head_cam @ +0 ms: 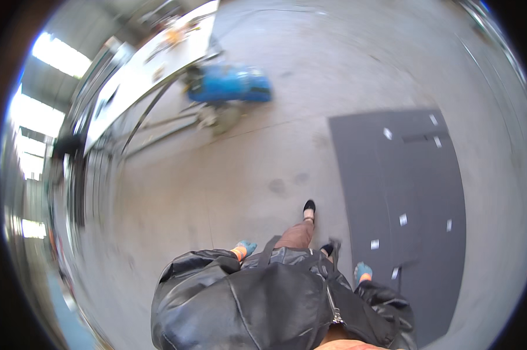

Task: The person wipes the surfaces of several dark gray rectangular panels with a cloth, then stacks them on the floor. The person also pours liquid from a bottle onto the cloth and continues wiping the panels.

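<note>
My left hand (246, 248), in a blue-grey glove with an orange cuff, hangs beside my black jacket (263, 302), over the concrete floor. On the other side my right hand (363, 272), gloved alike, hangs near the edge of a large dark grey sheet (403, 183) lying on the floor. No object shows in either hand, but the fingers are small and blurred. Several small white labels lie on the sheet. One black shoe (309, 205) is forward on the floor; the other is partly hidden below the jacket.
A white-topped table (136, 78) on a metal frame stands at the upper left, with blurred small items on it. Beside it is a blue wrapped bundle or roll (233, 84), with a pale lump below. Bright windows line the far left.
</note>
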`<state>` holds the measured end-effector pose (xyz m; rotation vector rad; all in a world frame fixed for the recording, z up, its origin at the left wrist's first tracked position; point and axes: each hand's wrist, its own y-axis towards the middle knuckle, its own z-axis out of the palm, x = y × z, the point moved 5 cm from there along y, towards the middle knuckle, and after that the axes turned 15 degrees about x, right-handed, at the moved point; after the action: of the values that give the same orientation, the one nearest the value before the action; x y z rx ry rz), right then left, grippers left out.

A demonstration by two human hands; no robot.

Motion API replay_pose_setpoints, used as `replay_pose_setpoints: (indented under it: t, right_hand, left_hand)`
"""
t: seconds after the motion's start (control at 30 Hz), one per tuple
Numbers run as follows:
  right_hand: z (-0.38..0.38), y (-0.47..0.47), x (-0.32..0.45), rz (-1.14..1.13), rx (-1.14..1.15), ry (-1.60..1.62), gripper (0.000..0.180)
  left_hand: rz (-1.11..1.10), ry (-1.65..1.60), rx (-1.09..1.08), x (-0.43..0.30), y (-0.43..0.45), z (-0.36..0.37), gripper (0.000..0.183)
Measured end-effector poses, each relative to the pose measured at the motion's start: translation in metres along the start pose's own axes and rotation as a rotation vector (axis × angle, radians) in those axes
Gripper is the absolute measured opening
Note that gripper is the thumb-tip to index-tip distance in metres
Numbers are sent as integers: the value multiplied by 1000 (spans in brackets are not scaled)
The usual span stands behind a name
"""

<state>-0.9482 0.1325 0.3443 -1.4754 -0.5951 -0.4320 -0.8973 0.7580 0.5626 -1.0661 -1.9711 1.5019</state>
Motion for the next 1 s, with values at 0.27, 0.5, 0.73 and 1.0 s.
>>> replay_pose_setpoints:
  t: [0.27,0.5,0.73,1.0]
  right_hand:
    - [123,16,205,282,311,-638,24]
    - [412,91,315,-397,679,-1663,24]
    - [691,117,398,-442,1062,-1709,28]
    - [942,259,531,-488,977,-2548,27]
  left_hand:
    - [232,-282,188,210,9,160,56]
    - [26,-300,-246,327,-11,50,39]
    - [-118,-1314,-404,452,16,-100,55]
    - [133,-1647,-601,561,62,-274,39]
